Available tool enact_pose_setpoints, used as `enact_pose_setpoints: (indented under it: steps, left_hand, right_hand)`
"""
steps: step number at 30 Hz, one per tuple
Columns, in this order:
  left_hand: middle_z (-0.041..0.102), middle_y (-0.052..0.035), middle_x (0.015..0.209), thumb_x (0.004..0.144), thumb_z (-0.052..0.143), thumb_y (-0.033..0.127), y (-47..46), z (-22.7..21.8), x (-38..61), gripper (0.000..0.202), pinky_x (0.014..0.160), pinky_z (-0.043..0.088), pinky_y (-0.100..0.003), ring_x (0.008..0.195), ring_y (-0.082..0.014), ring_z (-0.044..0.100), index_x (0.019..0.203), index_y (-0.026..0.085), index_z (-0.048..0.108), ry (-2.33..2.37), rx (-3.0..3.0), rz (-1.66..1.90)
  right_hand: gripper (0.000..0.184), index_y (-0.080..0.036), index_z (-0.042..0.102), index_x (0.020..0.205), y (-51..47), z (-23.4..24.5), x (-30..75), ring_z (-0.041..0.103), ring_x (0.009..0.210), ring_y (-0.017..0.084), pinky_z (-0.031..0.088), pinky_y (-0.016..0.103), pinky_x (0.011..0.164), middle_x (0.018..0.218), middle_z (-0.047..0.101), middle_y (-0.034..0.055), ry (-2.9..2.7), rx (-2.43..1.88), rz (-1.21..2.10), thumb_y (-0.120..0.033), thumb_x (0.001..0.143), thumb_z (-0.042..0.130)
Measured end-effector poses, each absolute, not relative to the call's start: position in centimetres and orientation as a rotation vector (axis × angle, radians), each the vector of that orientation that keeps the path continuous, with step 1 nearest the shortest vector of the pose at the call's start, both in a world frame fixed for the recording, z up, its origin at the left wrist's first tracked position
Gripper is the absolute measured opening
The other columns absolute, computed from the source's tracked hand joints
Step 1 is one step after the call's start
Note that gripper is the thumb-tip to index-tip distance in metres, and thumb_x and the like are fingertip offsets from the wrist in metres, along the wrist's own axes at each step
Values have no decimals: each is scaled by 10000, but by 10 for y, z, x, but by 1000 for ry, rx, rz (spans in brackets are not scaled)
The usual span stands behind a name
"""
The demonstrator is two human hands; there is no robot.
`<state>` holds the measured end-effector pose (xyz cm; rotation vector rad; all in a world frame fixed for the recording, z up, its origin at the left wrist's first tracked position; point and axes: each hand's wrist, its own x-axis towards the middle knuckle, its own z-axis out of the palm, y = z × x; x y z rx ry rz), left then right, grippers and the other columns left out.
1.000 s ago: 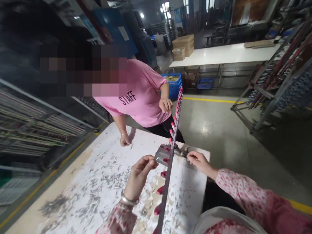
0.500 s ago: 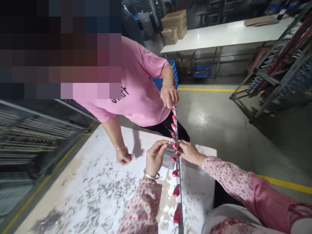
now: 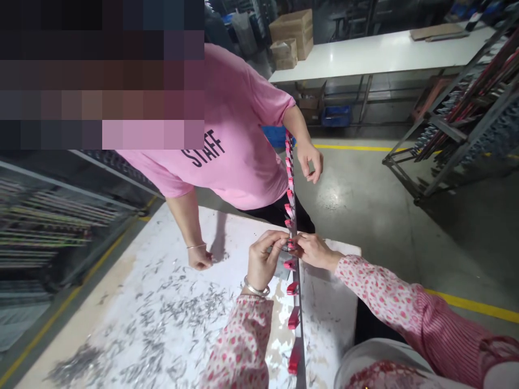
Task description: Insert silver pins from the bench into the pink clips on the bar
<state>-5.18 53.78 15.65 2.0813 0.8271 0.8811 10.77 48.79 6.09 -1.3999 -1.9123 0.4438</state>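
A long thin metal bar (image 3: 295, 281) runs from the bottom edge up past a co-worker, with several pink clips (image 3: 293, 317) along its left side. My left hand (image 3: 264, 258) and my right hand (image 3: 313, 250) meet at the bar, fingertips pinched together on a small metal piece at one pink clip (image 3: 290, 243). A silver bangle sits on my left wrist. A grey metal block (image 3: 279, 263) lies under my left hand. Both my sleeves are pink and floral.
A co-worker in a pink shirt (image 3: 227, 146) stands across the white table (image 3: 178, 308), one hand (image 3: 199, 257) on the table, the other hand (image 3: 310, 160) next to the bar. Small metal pieces (image 3: 162, 324) litter the table. Racks (image 3: 458, 129) stand right and left; a long white table (image 3: 377, 54) is behind.
My left hand has come up from the table to the bar and my right hand has closed in to meet it. The co-worker's far hand has moved right of the bar.
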Motion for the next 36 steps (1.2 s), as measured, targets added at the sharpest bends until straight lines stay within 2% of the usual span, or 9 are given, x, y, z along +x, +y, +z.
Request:
enact_pose_setpoints:
  steps: [7,11,15,18,22,24,27,32,36]
  left_hand:
    - [658,-56,856,889,560,203,532,161,-51,122,757,496,-248,814,-140,620,868,156,671,762,2116,884]
    - [662,-75,970,890,557,256,528,155,-69,194,825,495,-264,902,-153,625,1039,163,639,893,1998,956]
    - [668,-80,951,877,537,356,512,99,-134,287,841,500,-289,875,-165,635,1059,148,616,1296,1750,933]
    - [676,-56,856,838,541,321,471,37,-199,220,769,501,-275,758,-151,628,936,149,634,1754,1620,536]
    - [644,-28,683,725,625,195,401,-28,-246,66,708,483,-285,646,-155,600,763,149,654,1951,1501,289]
    - [645,-41,734,726,628,185,379,-50,-249,109,703,476,-285,676,-162,600,821,145,661,2011,1468,254]
    - [631,-84,893,754,628,199,371,-73,-240,183,747,473,-298,778,-181,608,925,139,651,2092,1435,253]
    - [630,-86,873,758,625,177,386,-80,-225,40,803,476,-324,817,-199,618,777,142,627,2088,1402,315]
    - [658,-47,726,808,589,255,403,-52,-215,113,686,516,-286,677,-177,642,815,144,613,1939,1374,391]
  right_hand:
    - [270,-130,622,1026,489,67,108,647,834,198,515,282,728,922,654,81,-1964,-1478,427,-363,893,584]
    - [273,-164,617,1071,481,74,114,643,850,199,522,294,733,979,652,79,-1953,-1521,509,-344,867,622]
    - [188,-185,621,1009,459,78,120,608,729,159,503,277,692,873,638,47,-1726,-1496,520,-322,887,578]
    - [144,-188,612,924,440,81,117,571,662,140,481,269,649,798,615,27,-1630,-1389,579,-306,908,530]
    - [277,-191,540,1148,422,84,103,610,776,154,507,273,645,1046,601,83,-1641,-1244,768,-303,894,541]
    - [340,-200,500,1218,420,83,97,618,832,164,521,285,676,1127,583,98,-1623,-1261,807,-306,897,536]
    - [350,-205,495,1226,422,81,91,614,822,166,524,290,695,1031,615,75,-1609,-1300,838,-318,897,536]
    - [280,-197,534,1142,432,75,88,605,747,130,510,254,652,1055,589,73,-1578,-1337,855,-322,892,551]
    - [289,-189,554,1111,441,69,89,607,731,140,507,264,665,989,615,62,-1696,-1371,782,-344,871,600]
